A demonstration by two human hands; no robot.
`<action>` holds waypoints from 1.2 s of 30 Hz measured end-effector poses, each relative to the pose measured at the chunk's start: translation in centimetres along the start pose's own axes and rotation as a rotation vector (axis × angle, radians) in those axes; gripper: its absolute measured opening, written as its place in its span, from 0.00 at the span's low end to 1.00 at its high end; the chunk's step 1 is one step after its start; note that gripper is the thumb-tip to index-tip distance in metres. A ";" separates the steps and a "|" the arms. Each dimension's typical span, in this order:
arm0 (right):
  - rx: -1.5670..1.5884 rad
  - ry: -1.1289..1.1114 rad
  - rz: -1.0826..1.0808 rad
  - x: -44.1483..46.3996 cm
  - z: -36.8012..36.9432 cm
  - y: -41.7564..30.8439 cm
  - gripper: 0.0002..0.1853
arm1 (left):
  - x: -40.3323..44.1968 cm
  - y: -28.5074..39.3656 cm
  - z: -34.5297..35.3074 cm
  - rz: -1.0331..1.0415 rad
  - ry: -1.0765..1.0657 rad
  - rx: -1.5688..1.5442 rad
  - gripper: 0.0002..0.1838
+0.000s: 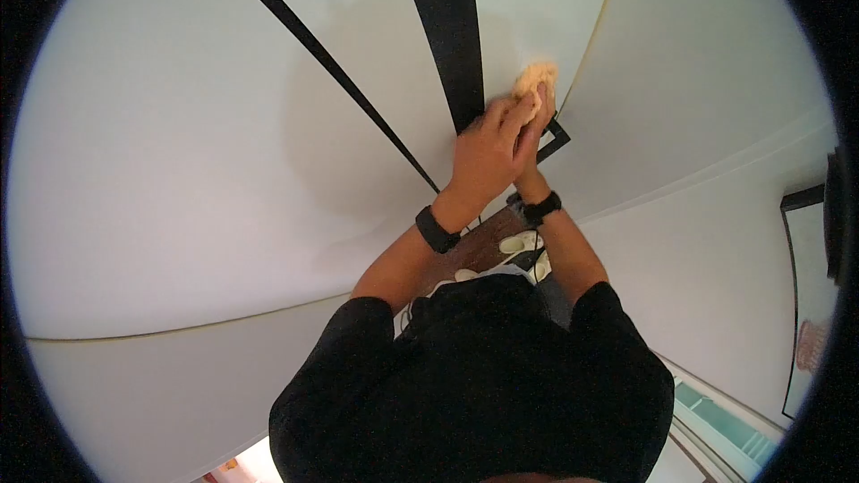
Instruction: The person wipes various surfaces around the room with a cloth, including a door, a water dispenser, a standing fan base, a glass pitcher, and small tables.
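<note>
A crumpled pale orange cloth [536,77] is against the white panel [358,27], near its right edge and close to a wide black strip [447,27]. My right hand [535,121] holds the cloth, with its fingers around the lower part. My left hand [490,150] lies partly over my right hand, its fingertips by the cloth and its fingers close together; whether it grips the cloth too is hard to tell. Each wrist has a black band.
A black-framed piece [555,139] is just right of my hands. Below are a brown floor [479,246] and white shoes [512,245]. A black-framed mirror-like panel [805,259] hangs on the right wall. Shelves [725,420] stand at the lower right.
</note>
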State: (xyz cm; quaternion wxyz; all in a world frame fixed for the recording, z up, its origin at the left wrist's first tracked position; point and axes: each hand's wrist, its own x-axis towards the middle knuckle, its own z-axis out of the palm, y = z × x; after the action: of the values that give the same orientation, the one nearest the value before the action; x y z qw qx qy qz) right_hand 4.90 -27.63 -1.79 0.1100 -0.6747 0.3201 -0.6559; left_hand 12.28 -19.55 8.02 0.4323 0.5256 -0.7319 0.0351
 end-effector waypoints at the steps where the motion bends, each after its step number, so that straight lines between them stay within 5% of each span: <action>1: 0.012 -0.017 0.041 -1.3 0.0 0.5 0.41 | -0.6 -0.2 0.6 -0.031 -0.057 0.017 0.26; 4: 0.033 -0.079 0.130 -5.0 -0.3 0.3 0.41 | -2.5 -0.6 1.4 -0.153 -0.246 0.058 0.26; 8: 0.056 -0.175 0.078 -5.9 0.3 -3.1 0.40 | -6.1 -0.6 -0.4 -0.240 -0.196 0.075 0.30; 17: 0.141 -0.240 -0.213 1.4 -1.6 -7.8 0.39 | -1.6 3.5 -5.3 -0.108 -0.014 -0.076 0.40; 24: -0.005 -0.079 -0.100 5.2 -5.2 -3.8 0.39 | 5.6 6.0 -3.1 0.145 0.102 -0.048 0.47; 32: 0.005 -0.171 -0.026 0.5 -2.8 -5.6 0.39 | -1.3 0.8 1.7 -0.051 -0.227 -0.098 0.44; 36: 0.032 -0.238 -0.076 -0.9 -1.4 -8.5 0.39 | -3.3 0.5 -0.2 -0.068 -0.230 -0.026 0.43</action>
State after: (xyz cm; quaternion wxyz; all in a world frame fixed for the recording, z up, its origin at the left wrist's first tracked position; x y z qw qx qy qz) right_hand 6.10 -20.16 2.52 0.1332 -0.7574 0.2685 -0.5801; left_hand 12.25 -16.83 6.13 0.3534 0.5448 -0.7588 -0.0496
